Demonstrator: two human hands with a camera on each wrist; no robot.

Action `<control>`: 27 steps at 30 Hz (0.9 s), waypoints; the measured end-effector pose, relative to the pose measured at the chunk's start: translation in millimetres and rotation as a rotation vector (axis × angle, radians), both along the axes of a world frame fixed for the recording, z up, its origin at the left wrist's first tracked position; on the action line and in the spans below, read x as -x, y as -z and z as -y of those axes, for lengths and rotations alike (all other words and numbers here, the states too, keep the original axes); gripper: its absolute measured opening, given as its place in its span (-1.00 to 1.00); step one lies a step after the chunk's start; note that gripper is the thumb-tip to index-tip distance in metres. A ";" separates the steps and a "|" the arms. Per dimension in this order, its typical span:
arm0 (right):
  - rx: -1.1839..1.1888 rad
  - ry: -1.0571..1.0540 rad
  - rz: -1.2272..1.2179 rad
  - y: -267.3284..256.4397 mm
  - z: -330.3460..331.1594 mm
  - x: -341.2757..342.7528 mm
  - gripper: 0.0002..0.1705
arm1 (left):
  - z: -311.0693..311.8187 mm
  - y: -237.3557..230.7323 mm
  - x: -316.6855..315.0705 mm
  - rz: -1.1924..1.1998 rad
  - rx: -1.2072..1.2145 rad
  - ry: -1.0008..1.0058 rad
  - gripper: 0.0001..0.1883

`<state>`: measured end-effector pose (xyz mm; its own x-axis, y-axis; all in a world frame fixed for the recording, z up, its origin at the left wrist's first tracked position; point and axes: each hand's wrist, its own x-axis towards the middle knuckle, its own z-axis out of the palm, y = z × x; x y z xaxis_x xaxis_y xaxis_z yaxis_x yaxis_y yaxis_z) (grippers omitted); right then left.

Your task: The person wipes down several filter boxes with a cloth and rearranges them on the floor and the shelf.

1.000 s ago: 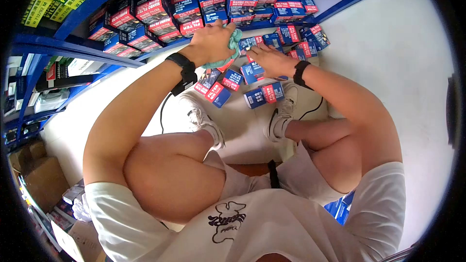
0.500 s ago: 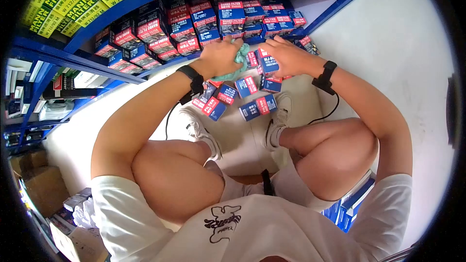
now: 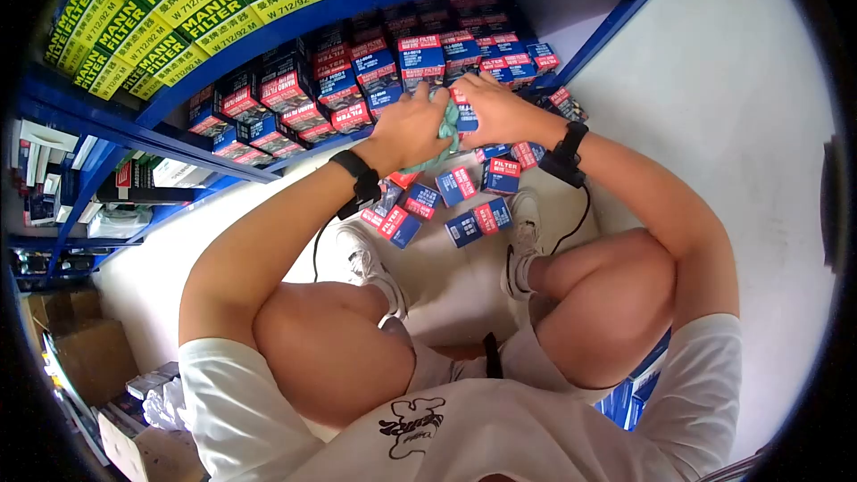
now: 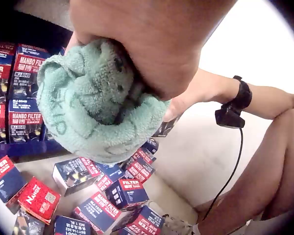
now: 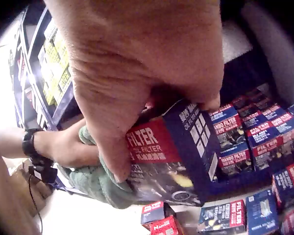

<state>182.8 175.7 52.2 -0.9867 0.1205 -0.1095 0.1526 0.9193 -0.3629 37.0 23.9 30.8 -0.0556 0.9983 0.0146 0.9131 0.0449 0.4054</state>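
The right hand (image 3: 504, 116) (image 5: 142, 63) grips a red and blue filter box (image 5: 159, 161) between thumb and fingers, above the loose boxes. Beside it, the left hand (image 3: 411, 129) (image 4: 142, 44) holds a bunched green cloth (image 3: 444, 138) (image 4: 103, 103), which touches or nearly touches the box in the right wrist view. Below both hands, several loose filter boxes lie on the floor, among them a blue and red box (image 3: 478, 221) and a red Nanox box (image 4: 38, 199). The left fingertips are partly hidden by the cloth.
Stacked filter boxes (image 3: 335, 89) fill the low blue shelf (image 3: 580, 58) in front. Yellow-green boxes (image 3: 192, 0) and white bottles stand on the shelf above. The person's shoes (image 3: 361, 263) are near the loose boxes, with cardboard boxes (image 3: 94, 361) at the left.
The right hand has lifted a box from the loose ones and brought it left, close to the cloth in the left hand. The head view has shifted, showing more of the upper shelf.
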 end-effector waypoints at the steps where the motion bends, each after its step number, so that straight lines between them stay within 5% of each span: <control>1: -0.004 0.000 -0.002 -0.7 3.0 -1.6 0.04 | 0.0 2.2 1.9 -0.002 -0.004 0.000 -0.27; 4: 0.122 -0.050 -0.165 9.2 14.3 -6.1 0.00 | 4.1 3.6 10.8 0.000 -0.017 -0.047 -0.27; 27: 0.077 0.076 -0.115 3.7 -9.8 -3.4 -0.01 | -11.3 -7.5 -2.7 0.029 -0.109 -0.041 -0.35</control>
